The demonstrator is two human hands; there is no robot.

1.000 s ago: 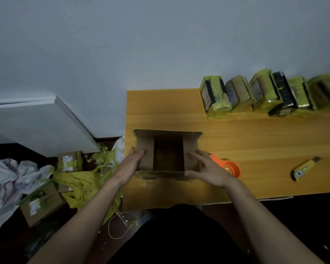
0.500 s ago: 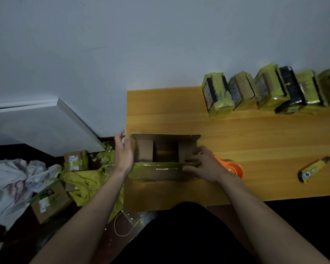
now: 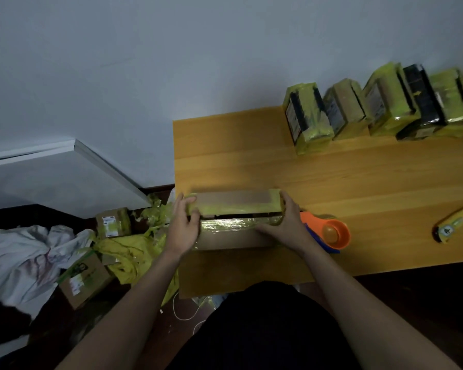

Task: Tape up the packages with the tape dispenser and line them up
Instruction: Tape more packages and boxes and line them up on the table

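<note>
Flaps now folded shut, hands (image 3: 183, 225) gripping box (image 3: 234, 220) ends

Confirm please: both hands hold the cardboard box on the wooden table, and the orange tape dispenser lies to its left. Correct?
Not quite. In the head view the orange tape dispenser lies to the right of the cardboard box, behind the right hand. The left hand holds the box on the wooden table too.

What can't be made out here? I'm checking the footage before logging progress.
- Head view: the seam of the box is partly covered by the left hand and right hand.
- Tape dispenser: its near end hidden by the right wrist.
- Taped packages: the row is cut off by the right edge.
- Labels: too small.
</note>
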